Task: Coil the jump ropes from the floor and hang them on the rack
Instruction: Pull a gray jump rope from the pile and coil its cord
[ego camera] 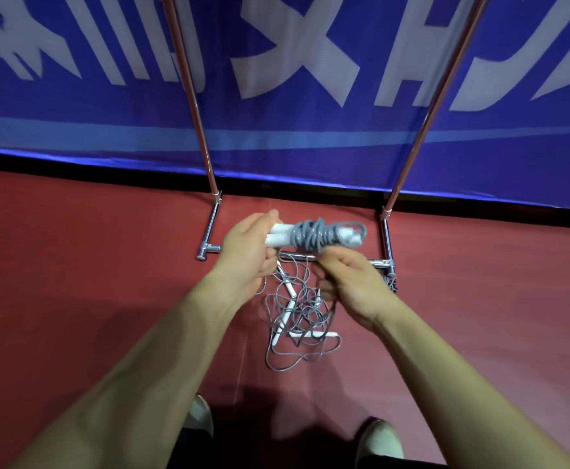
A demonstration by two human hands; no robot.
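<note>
We hold one coiled rope level in the air: its grey cord is wound thickly round two white handles lying side by side. Our left hand grips the bare handle ends, and our right hand pinches the cord at its underside. Below it, the loose ropes lie in a tangle of grey cord loops on the red floor, with several white handles pointing different ways. The rack stands just behind them, with two shiny metal uprights on a low base bar that the tangle reaches.
</note>
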